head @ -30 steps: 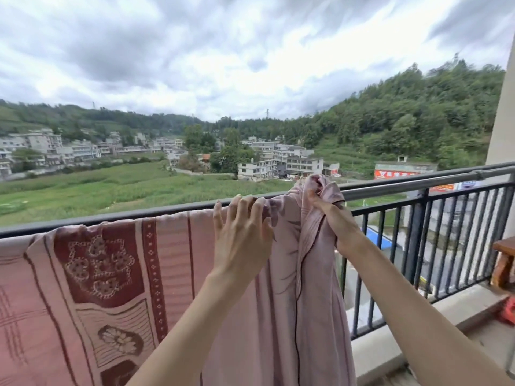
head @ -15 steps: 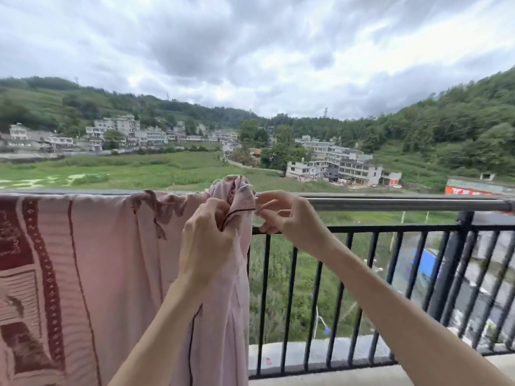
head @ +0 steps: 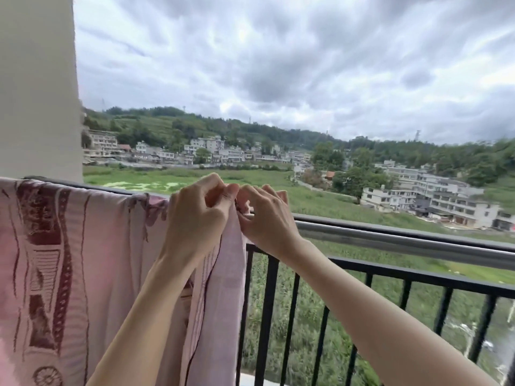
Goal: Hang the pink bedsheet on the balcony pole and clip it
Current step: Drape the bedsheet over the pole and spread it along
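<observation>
The pink bedsheet (head: 92,260), patterned in dark red, hangs over the balcony pole (head: 390,238) on the left half of the view. Its right edge is bunched at the top of the pole. My left hand (head: 198,218) grips that bunched edge from the left. My right hand (head: 264,218) pinches the same corner from the right, fingertips touching the left hand's. The cloth between the fingers is mostly hidden. No clip is visible.
A black railing (head: 362,302) with vertical bars runs below the grey pole to the right. A white pillar (head: 36,87) stands at the far left. Fields, houses and hills lie beyond the balcony.
The view has swung left, bringing the pillar in. Both hands have closed together on the sheet's bunched right corner at the pole; the right hand now touches the cloth.
</observation>
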Demonstrator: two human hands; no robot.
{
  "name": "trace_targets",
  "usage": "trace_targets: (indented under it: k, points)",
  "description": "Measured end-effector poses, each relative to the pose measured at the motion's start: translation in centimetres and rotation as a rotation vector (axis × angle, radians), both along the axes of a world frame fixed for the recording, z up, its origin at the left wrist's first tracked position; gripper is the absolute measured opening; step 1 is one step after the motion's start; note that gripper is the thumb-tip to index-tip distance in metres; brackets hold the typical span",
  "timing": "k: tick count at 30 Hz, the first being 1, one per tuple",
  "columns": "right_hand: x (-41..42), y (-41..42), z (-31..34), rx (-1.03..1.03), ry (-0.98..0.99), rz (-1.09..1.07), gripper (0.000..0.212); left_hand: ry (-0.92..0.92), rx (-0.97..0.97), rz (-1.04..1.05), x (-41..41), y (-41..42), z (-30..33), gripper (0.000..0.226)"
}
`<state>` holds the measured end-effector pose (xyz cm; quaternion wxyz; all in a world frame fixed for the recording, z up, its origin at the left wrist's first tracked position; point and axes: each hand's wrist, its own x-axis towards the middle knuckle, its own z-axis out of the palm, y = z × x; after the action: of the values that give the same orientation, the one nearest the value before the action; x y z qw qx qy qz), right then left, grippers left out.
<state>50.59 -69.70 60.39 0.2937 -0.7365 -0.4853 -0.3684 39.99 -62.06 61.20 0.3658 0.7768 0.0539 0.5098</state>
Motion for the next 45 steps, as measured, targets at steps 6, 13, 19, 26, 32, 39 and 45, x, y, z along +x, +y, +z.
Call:
trace_targets:
  k: [6,13,19,26,32,39,45]
  points:
    - [2.7,-1.0,1.1,-0.06,0.043,0.103,0.022,-0.067,0.02,0.064,1.4,-2.2,1.4,0.028]
    - [4.6,-4.4,2.7,-0.048,0.25,0.343,0.013,-0.07,-0.003,0.136,2.8,-5.5,2.9,0.04]
    - [3.8,-6.1,2.2,-0.004,0.457,0.626,0.013,-0.075,-0.101,0.332,1.5,-7.8,2.2,0.042]
    - [2.0,-4.6,-0.3,-0.039,0.338,0.65,0.023,0.004,-0.147,0.39,0.2,-8.4,0.6,0.03]
    - [3.2,-2.6,1.8,-0.083,0.119,0.501,0.021,-0.042,-0.125,0.324,1.1,-8.2,2.6,0.026]
    - [6.0,0.9,5.4,-0.266,0.425,0.388,0.028,-0.111,-0.094,0.4,3.0,-3.7,3.5,0.033]
    - [9.8,2.3,7.9,-0.538,0.617,0.368,0.032,-0.096,-0.041,0.421,3.1,-1.1,3.7,0.031]
